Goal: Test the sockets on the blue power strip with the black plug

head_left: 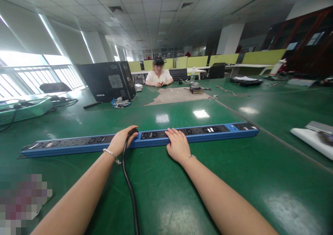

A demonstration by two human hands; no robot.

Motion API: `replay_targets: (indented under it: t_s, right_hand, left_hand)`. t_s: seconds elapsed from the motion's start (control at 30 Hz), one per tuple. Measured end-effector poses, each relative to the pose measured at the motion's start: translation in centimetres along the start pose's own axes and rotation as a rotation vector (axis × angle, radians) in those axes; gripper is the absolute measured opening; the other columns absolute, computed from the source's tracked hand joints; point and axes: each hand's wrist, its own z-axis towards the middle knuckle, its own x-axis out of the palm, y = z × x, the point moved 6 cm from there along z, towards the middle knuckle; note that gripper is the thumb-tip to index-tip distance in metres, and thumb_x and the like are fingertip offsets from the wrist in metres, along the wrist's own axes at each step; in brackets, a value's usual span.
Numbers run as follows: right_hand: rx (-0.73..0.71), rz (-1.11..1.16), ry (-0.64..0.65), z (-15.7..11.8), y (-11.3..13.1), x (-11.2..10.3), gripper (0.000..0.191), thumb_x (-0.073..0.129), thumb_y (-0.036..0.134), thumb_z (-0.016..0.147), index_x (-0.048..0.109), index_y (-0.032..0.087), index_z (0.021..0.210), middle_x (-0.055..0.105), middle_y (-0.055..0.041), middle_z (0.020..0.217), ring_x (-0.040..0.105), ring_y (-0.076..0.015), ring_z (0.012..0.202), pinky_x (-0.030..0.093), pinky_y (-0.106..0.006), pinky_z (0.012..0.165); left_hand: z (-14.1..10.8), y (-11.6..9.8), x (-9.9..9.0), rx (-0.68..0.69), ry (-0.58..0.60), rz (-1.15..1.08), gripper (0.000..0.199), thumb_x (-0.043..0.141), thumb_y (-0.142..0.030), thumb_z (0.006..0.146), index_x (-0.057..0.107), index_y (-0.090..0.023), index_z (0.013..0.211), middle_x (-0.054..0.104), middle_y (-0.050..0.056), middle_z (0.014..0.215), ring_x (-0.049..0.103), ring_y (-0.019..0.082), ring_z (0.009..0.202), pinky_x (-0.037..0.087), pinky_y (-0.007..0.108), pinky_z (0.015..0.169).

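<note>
A long blue power strip (153,142) with black sockets lies across the green table. Near its middle, my left hand (122,138) is closed around the black plug (132,131) at the end of a thick black cable (130,190). That cable runs down toward the table's near edge. The plug is at the strip's top face; whether it sits in a socket is hidden by my fingers. To the right of it, my right hand (179,145) rests on the strip with its fingers laid over the top face, holding it from the near side.
A black computer case (109,80), gloves (120,102) and a green basket (28,111) are at the back left. Across the table sits a person (159,76). Beyond the strip are a bottle (193,75) and a black tray (246,81). A white object (309,138) lies at right.
</note>
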Motion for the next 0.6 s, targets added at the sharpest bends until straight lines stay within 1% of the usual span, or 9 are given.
replay_targets:
  t_s: [0.13,0.23,0.37,0.47,0.6]
  right_hand:
    - [0.002,0.005,0.006,0.0,0.0,0.1,0.051,0.044,0.012,0.072,0.053,0.019,0.122,0.051,-0.0032,0.132,0.038,-0.0170,0.125,0.020,-0.037,0.108]
    - [0.001,0.002,0.011,0.0,0.1,0.0,0.050,0.044,0.012,0.073,0.053,0.019,0.122,0.050,-0.0033,0.132,0.038,-0.0169,0.125,0.021,-0.037,0.108]
    - [0.011,-0.008,0.016,0.0,0.2,-0.1,0.050,0.044,0.012,0.073,0.053,0.018,0.122,0.050,-0.0035,0.132,0.038,-0.0173,0.125,0.021,-0.038,0.108]
    - [0.017,-0.013,0.020,0.0,0.3,-0.2,0.049,0.044,0.013,0.073,0.053,0.018,0.122,0.050,-0.0041,0.132,0.038,-0.0177,0.125,0.021,-0.038,0.108]
    - [0.016,-0.022,0.027,0.1,0.5,-0.3,0.049,0.044,0.014,0.074,0.053,0.017,0.122,0.050,-0.0042,0.132,0.039,-0.0186,0.125,0.021,-0.038,0.108]
  left_hand:
    - [-0.4,-1.1,0.1,0.081,0.025,0.034,0.044,0.039,-0.046,0.085,0.054,-0.023,0.119,0.065,0.007,0.111,0.060,0.022,0.100,0.045,0.035,0.088]
    - [-1.1,-1.7,0.0,0.104,-0.015,0.100,0.043,0.038,-0.048,0.085,0.055,-0.025,0.118,0.065,0.007,0.112,0.060,0.024,0.100,0.045,0.037,0.088]
    - [-2.1,-2.2,-0.1,0.091,-0.086,0.129,0.040,0.037,-0.045,0.087,0.054,-0.026,0.118,0.063,0.006,0.115,0.057,0.023,0.104,0.043,0.037,0.091]
    - [-2.5,-2.3,0.0,0.069,-0.095,0.148,0.040,0.038,-0.043,0.087,0.052,-0.027,0.120,0.062,0.005,0.118,0.057,0.023,0.106,0.043,0.037,0.089]
    - [-2.5,-2.2,0.1,0.053,-0.089,0.185,0.041,0.036,-0.045,0.087,0.050,-0.028,0.122,0.064,0.005,0.114,0.060,0.023,0.101,0.045,0.036,0.085]
